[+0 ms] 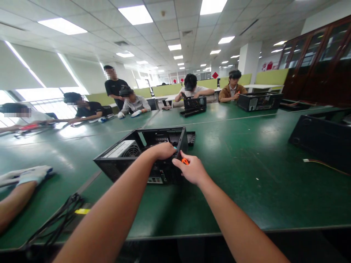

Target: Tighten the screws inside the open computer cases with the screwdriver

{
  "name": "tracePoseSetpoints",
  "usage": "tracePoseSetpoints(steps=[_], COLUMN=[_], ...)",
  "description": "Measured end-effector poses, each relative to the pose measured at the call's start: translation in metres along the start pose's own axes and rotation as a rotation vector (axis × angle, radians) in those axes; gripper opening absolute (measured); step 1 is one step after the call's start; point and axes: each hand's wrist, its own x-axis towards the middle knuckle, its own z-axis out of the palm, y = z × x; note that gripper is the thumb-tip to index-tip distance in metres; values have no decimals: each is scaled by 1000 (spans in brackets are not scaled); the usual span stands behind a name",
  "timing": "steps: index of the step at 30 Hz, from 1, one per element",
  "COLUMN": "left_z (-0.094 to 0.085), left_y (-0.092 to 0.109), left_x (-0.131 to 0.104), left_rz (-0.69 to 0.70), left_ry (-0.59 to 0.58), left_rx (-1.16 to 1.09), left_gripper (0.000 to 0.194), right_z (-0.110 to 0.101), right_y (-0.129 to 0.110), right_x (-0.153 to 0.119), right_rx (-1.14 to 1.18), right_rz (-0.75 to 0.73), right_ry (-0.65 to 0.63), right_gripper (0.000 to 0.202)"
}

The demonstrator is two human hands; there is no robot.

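A black computer case [179, 137] lies open-topped on the green table in front of me. Inside it, at the left, sits a power supply [120, 149] with a round fan grille. My left hand [163, 150] reaches over the near side at the right corner, its fingers curled down into the case. A small blue bit shows by its fingertips; what it grips is hidden. Against the outside of that corner, my right hand [192, 168] is closed around an orange-handled screwdriver [185, 161], whose shaft I cannot see.
A black part [191, 138] lies behind the case. Black cables [61, 215] lie at the near left, beside another person's gloved hand [33, 174]. At the right stand another dark case [320, 137] and a thin wire [326, 163]. Several people work across the green table [236, 146].
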Motion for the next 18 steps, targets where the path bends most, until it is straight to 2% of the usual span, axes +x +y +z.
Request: tracePoseSetpoints(steps=[3, 6, 8, 12, 18], left_z=[4, 14, 23, 31, 13], left_y=[-15, -23, -27, -43, -98], left_x=[-10, -23, -31, -36, -25], left_rz=[-48, -116, -175, -252, -364], left_ry=[120, 287, 383, 472, 461], left_rx=[-20, 34, 92, 164, 206], left_gripper=[55, 56, 54, 52, 51], right_z=[20, 29, 26, 0, -56], right_y=[-3, -7, -10, -6, 26], right_x=[18, 33, 36, 28, 21], right_rx=[45, 92, 139, 260, 381], right_rz=[3, 25, 57, 130, 167], right_ry=[-63, -123, -162, -243, -292], right_gripper=[75, 77, 80, 81, 68])
